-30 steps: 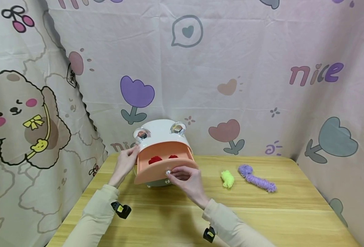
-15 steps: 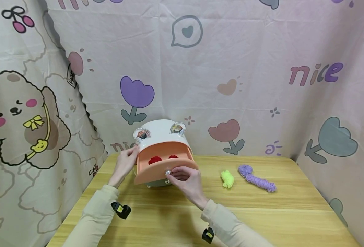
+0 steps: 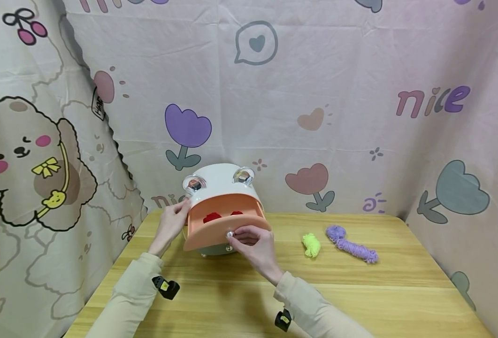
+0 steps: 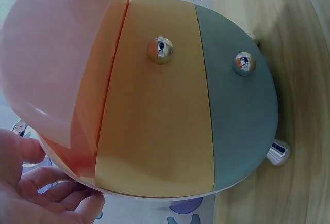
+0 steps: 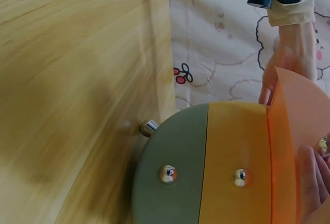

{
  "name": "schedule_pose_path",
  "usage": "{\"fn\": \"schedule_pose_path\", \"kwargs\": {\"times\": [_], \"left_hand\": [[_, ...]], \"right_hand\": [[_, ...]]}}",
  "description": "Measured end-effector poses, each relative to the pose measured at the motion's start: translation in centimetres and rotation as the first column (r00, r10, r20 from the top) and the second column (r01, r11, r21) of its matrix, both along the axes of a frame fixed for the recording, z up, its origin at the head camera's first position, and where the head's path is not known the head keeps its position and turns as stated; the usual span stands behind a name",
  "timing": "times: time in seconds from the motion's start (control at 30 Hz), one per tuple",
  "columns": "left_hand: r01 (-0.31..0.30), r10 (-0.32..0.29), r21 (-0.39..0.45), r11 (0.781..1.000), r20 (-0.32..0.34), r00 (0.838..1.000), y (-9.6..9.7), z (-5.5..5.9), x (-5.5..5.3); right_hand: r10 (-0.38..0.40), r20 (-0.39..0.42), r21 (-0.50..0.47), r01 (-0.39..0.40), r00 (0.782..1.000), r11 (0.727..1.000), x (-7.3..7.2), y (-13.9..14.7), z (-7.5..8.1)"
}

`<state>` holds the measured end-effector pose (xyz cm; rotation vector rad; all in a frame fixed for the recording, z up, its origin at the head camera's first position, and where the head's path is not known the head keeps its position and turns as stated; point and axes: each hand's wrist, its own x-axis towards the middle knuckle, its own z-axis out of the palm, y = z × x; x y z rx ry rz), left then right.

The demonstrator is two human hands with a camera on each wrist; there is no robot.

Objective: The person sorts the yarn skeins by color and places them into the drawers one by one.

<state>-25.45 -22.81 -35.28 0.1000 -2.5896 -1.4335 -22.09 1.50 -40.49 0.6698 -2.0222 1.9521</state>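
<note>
A small round chest of drawers [image 3: 219,180] with a white top and two clear ears stands on the table. Its pink top drawer [image 3: 219,233] is pulled out, and two red bundles [image 3: 212,217] lie inside, partly hidden by the drawer front. My left hand [image 3: 174,220] grips the chest's upper left side, with fingers [image 4: 62,195] curled along its edge in the left wrist view. With thumb and fingertips, my right hand [image 3: 257,246] pinches the drawer's silver knob [image 3: 230,234]. Below, the yellow drawer [image 4: 154,110] and the green drawer [image 4: 240,115] are closed.
To the right of the chest lie a neon yellow yarn bundle [image 3: 311,245] and a longer purple yarn bundle [image 3: 352,245]. Patterned curtain cloth [image 3: 249,94] hangs behind and along both sides of the wooden table [image 3: 358,295].
The top drawer has slid in very slightly, with my right hand on its knob. My left hand has kept its place on the chest, and the yarn bundles on the table lie still.
</note>
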Motion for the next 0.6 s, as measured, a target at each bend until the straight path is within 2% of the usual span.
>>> {"fn": "schedule_pose_path", "kwargs": {"times": [0.3, 0.53, 0.6], "left_hand": [[-0.003, 0.003, -0.01, 1.0, -0.008, 1.0, 0.0, 0.1, 0.0], [-0.006, 0.006, -0.011, 1.0, -0.006, 1.0, -0.1, 0.1, 0.0], [-0.008, 0.008, -0.014, 1.0, -0.009, 1.0, -0.1, 0.1, 0.0]], "right_hand": [[-0.021, 0.028, 0.007, 0.021, 0.999, 1.0, -0.8, -0.4, 0.2], [-0.029, 0.029, -0.024, 0.029, 0.999, 0.999, -1.7, -1.0, 0.4], [-0.027, 0.043, -0.025, 0.028, 0.999, 0.999, -1.7, -1.2, 0.9]]}}
